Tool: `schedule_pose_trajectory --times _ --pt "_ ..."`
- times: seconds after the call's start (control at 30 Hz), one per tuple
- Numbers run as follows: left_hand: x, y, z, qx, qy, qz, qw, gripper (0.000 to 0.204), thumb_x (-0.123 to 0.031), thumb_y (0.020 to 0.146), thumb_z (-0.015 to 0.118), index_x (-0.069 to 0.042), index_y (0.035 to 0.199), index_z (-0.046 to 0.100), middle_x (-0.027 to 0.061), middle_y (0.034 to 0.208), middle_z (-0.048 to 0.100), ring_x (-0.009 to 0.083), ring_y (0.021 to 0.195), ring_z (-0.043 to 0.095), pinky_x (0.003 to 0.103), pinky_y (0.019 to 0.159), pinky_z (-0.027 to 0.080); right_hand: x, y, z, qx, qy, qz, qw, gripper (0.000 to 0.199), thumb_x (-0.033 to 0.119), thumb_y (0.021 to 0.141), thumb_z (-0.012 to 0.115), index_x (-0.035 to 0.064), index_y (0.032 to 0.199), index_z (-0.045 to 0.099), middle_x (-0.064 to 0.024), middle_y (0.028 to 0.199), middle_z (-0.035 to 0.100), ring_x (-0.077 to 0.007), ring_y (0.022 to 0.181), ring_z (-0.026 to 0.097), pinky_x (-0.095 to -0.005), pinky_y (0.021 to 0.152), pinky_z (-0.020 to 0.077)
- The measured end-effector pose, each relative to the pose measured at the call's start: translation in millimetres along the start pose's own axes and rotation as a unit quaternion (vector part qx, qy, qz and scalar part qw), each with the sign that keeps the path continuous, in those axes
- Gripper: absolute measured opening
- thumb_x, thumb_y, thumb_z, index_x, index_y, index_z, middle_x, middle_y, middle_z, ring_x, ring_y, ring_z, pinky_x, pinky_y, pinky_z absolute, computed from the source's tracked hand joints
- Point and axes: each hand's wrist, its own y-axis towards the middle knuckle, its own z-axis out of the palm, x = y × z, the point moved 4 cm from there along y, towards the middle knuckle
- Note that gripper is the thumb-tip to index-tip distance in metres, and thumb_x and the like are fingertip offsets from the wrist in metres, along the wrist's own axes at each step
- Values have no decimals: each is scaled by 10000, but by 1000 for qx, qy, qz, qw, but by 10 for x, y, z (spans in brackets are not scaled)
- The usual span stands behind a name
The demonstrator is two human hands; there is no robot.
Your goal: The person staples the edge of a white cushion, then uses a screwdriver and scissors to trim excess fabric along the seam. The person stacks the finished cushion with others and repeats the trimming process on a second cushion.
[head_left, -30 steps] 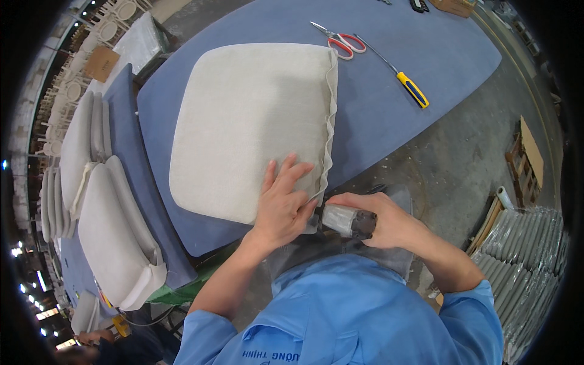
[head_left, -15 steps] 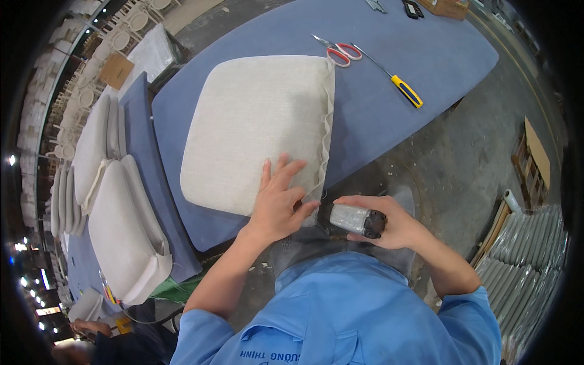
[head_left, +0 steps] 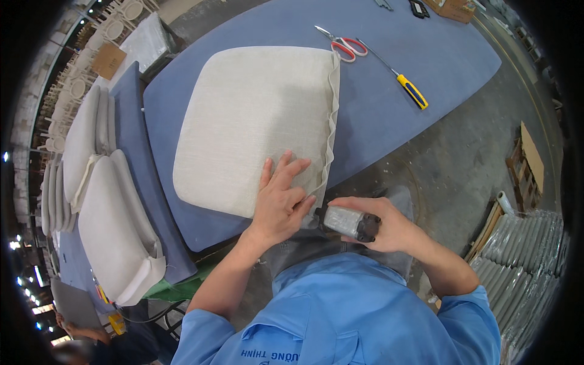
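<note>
A pale cream seat cushion lies on the blue-topped table, its loose fabric edge running wavy along the right side. My left hand rests on its near right corner, fingers spread over the cover and thumb at the fabric edge. In my right hand is a staple gun with a silver-grey body and black end cap. Its dark nose is close to the cushion's near right corner; whether they touch I cannot tell. Beyond the cushion lie red-and-white-handled scissors and a yellow-handled screwdriver.
More cushions stand stacked on the left along a second blue surface. At lower left, another person's arm shows. Plastic-wrapped rolls and a wooden pallet are on the right. A cardboard box sits at the table's far end.
The staple gun in my right hand has moved slightly left, closer to the cushion corner. My left hand stays on the cushion. The whole view has shifted a little.
</note>
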Motion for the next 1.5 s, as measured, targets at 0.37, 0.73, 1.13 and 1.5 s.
schedule_pose_trajectory --times 0.37,0.73,1.13,1.5 --pt "-106 86 -4 18 -16 22 999 275 -125 918 728 -40 695 593 129 1508 553 437 1568 288 605 1268 86 85 -82 44 -6 -15 53 998 603 34 806 844 39 1369 629 -149 1239 736 -271 1140 721 -381 1002 537" --pt "-205 -293 -168 -150 -104 -102 978 165 -166 1051 604 -68 1164 674 171 1422 644 361 1444 505 533 1240 274 51 -713 -568 -212 -34 -78 974 633 51 767 898 40 1353 659 -128 1146 707 -278 1042 678 -370 949 523" --pt "-1413 392 356 28 -507 -134 851 433 -347 1153 458 13 1238 684 50 1138 711 110 1042 639 271 940 504 72 -376 -1013 -246 480 -100 836 543 526 927 759 24 1122 692 -116 833 703 -237 722 684 -369 666 559" --pt "-1422 221 645 128 -662 -231 701 389 -84 1061 592 24 1430 533 102 1274 660 165 1131 672 346 1000 553 -922 -284 -539 -290 603 -39 742 681 745 979 511 97 1127 661 -93 929 689 -240 811 674 -385 665 552"
